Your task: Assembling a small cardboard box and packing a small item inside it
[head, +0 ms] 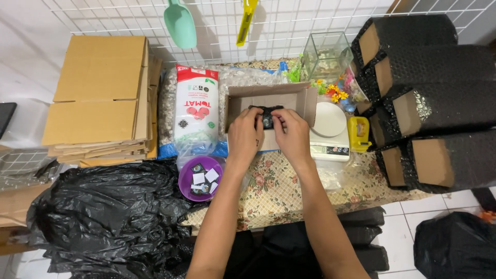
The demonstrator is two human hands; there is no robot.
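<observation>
Two bare hands meet over an open cardboard box [289,98] at the centre of the table. Left hand [245,134] and right hand [292,135] both pinch a small black packet [266,117], fingers curled onto it from either side; the packet sits at the front edge of the box, just inside its opening. The box rests on a floral tablecloth [274,188]. Just left of the box stands a white and red bag [195,106], leaning against a clear sack of pale gravel [168,111]. In front of that bag sits a purple bowl [187,185] holding small black and white sachets. Right of the box, touching it, is a white kitchen scale [330,135], with a yellow tape dispenser [358,133] beside it. Further right lie several parcels wrapped in black bubble wrap [439,103]. A stack of flat cardboard sheets [101,93] occupies the far left; black plastic bags [108,212] are heaped below it. A green scoop [181,23] hangs on the wire grid [310,20] behind, and a small glass tank [325,54] stands under the grid.
</observation>
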